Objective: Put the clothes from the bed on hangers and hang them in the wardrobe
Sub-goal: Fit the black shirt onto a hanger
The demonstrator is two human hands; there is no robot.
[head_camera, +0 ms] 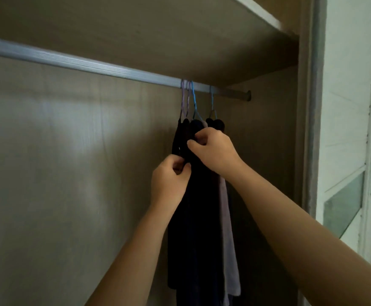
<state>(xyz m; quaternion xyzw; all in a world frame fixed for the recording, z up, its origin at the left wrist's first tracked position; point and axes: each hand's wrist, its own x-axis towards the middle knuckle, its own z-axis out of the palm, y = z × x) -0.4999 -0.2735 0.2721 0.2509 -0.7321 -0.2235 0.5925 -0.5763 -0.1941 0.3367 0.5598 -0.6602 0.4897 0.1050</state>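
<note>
Forearms (290, 217) cut off below; left hand (170, 180) and right hand (215, 151) each pinch dark clothes (193, 228), folds lost in shadow, on thin hangers (189, 100), ribbed metal rail (92, 65), right end.

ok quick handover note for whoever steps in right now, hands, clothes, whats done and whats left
Left hand pinches the edge of the dark clothes.
Right hand grips dark fabric just under the hangers.
Dark clothes and a pale garment hang bunched near the right end of the rail.
Done: these are hung.
Left: probably straightening them; the bed is out of view, so check it.
</note>
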